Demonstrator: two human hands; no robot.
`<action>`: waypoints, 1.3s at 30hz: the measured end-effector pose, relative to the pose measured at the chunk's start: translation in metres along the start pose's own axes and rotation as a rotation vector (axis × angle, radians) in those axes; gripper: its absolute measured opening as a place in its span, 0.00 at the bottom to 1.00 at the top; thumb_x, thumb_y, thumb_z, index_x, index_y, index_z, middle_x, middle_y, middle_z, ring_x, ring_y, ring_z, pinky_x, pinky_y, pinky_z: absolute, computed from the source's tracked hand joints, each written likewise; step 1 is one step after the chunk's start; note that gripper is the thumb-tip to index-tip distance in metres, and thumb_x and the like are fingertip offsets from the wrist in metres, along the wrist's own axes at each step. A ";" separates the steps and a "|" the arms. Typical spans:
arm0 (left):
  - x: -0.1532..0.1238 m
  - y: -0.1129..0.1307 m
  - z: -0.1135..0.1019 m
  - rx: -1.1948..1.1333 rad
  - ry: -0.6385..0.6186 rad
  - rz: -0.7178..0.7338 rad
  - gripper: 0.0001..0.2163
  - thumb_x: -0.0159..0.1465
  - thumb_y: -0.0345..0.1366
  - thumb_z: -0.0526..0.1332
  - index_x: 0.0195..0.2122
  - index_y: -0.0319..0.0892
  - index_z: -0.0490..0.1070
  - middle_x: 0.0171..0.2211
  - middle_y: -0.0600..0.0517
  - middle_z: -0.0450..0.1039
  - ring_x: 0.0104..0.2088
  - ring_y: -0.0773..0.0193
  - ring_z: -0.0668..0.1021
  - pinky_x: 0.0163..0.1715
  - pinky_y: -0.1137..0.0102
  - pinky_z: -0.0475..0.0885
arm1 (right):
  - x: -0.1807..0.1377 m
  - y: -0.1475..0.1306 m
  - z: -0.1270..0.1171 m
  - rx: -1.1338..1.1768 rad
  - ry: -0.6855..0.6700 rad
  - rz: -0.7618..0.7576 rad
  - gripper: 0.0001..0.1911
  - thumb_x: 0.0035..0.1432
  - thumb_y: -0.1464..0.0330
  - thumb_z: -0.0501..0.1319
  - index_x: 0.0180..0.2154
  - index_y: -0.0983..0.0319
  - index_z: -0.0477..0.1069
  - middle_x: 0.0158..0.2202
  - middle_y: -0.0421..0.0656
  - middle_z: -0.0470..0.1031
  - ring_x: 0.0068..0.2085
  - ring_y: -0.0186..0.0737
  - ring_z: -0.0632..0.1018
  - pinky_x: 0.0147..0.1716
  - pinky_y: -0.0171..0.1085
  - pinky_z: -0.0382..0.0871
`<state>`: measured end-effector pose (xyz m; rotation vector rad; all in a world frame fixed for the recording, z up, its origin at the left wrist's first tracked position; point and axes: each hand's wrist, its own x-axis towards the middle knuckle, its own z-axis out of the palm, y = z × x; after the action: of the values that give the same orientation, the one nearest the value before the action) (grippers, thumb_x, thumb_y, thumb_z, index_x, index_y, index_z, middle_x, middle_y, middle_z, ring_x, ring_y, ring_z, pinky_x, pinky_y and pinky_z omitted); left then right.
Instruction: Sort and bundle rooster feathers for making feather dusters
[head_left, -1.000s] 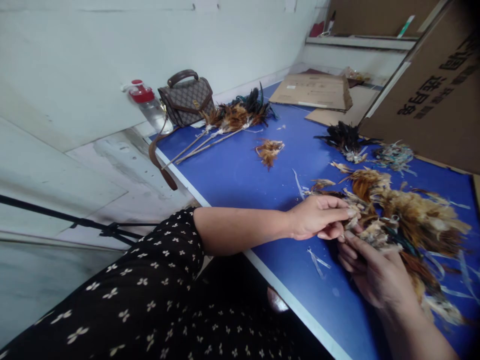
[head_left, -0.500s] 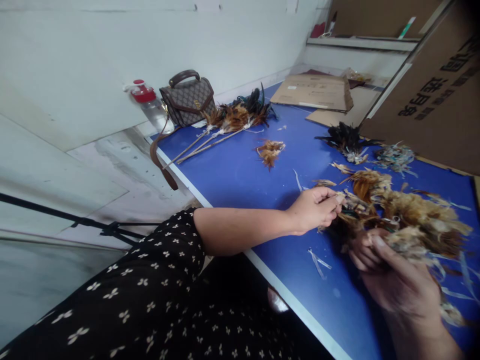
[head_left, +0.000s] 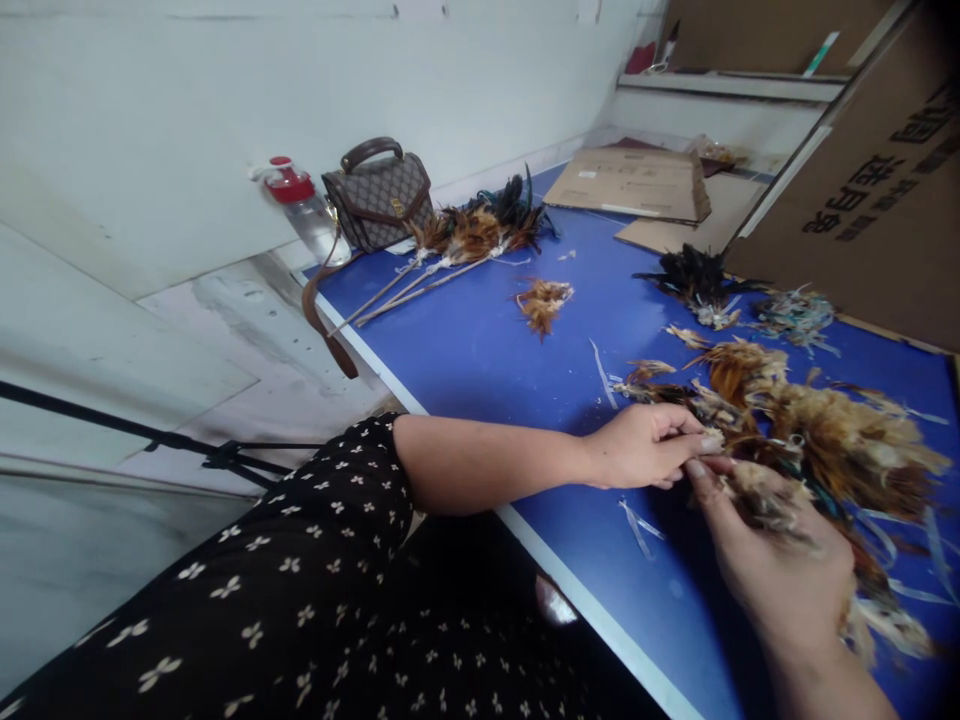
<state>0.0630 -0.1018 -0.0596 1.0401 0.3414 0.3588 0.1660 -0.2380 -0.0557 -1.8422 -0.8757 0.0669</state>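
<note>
My left hand is closed, thumb and fingertips pinched at the pale end of some feathers. It touches my right hand, which is curled around a bunch of light brown feathers with its thumb pressed toward the left fingertips. Just beyond both hands lies a loose pile of tan and brown feathers. Past the pile are a black feather bunch and a tangle of grey-blue feathers. A small brown feather tuft lies apart on the blue table.
Several feather bunches on sticks lie near a handbag and a red-lidded bottle by the wall. Flattened cardboard and a large carton stand at the back right. Plastic strips are scattered about.
My left hand has shifted slightly right and down, and my right hand has turned and come up to meet it with the feather bunch. Their fingertips now touch.
</note>
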 end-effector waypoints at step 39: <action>-0.002 0.019 -0.012 0.067 -0.154 -0.221 0.25 0.64 0.55 0.84 0.32 0.39 0.79 0.20 0.59 0.66 0.22 0.73 0.65 0.24 0.72 0.54 | 0.015 0.033 -0.014 -0.110 -0.012 -0.134 0.26 0.68 0.42 0.70 0.45 0.56 0.91 0.47 0.49 0.92 0.49 0.59 0.92 0.58 0.53 0.85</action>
<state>0.0533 -0.0848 -0.0483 1.0763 0.3280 0.0688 0.2001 -0.2467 -0.0712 -1.8814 -1.0266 -0.0554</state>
